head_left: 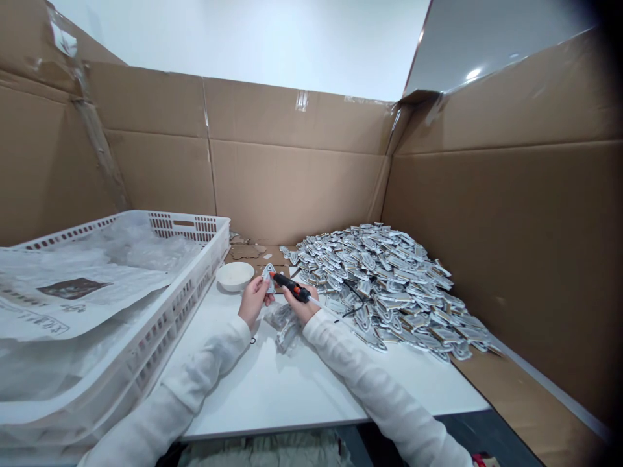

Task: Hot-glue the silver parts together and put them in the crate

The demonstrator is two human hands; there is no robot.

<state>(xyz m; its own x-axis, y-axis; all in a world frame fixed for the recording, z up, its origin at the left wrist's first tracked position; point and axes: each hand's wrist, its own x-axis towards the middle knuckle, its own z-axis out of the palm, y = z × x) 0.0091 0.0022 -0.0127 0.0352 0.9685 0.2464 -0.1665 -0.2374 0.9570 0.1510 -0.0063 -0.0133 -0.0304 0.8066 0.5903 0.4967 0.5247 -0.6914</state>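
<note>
In the head view, the left hand (252,300) has a narrow grip, its fingertips pinching a small, flat, grey-and-white pointed piece (267,275) raised over the white, flat worktop (277,402). The right hand (305,307) has its grip closed around a black glue gun with orange parts (291,284), a pale stick jutting from its rear. The gun's orange nozzle points left at the piece; whether it touches cannot be told.

Just beyond the left hand stands a shallow, round white bowl (235,277). Between the forearms lies a crumpled, clear plastic bag (286,329), with a small, dark ring (252,340) to its left. To the right spreads a large heap of flat, grey-and-white pieces with gold-coloured strips (384,279), a thin black cable (361,297) over it. At left, a white, slotted plastic crate (160,331) holds clear plastic and a printed white sheet (117,301). Tall, brown cardboard walls (302,181) surround the worktop.
</note>
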